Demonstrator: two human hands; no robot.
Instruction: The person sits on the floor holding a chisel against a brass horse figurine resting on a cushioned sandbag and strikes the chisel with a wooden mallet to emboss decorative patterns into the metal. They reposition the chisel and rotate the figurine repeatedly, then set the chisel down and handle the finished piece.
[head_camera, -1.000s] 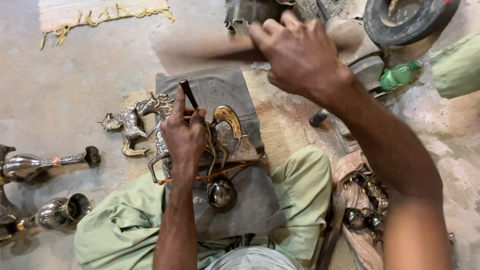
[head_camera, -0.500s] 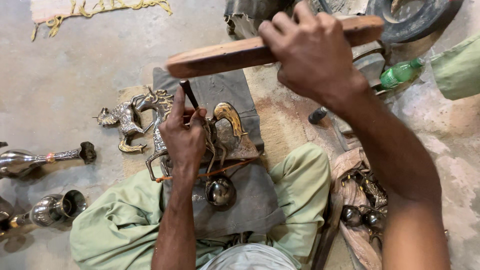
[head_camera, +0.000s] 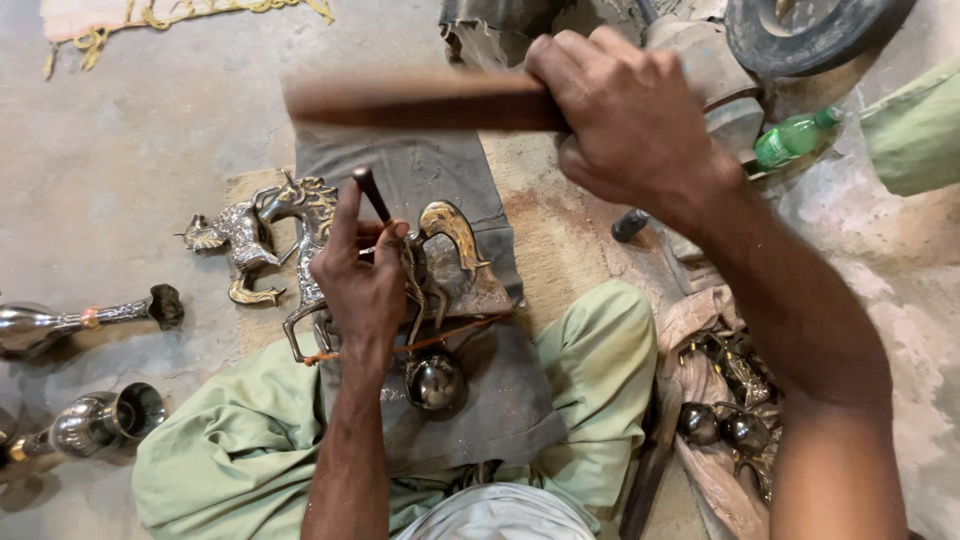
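Holding a punch (head_camera: 371, 194) upright in my left hand (head_camera: 362, 285), fingers clenched round it, tip on the brass horse (head_camera: 440, 262) at frame centre. Right hand (head_camera: 625, 115) grips the wooden mallet (head_camera: 420, 101) raised above. Risk: an off-centre blow could glance onto my left fingers or skid the punch across the brass.

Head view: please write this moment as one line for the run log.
left hand: holds punch on brass horse | right hand: grips wooden mallet, raised | green bottle: on floor
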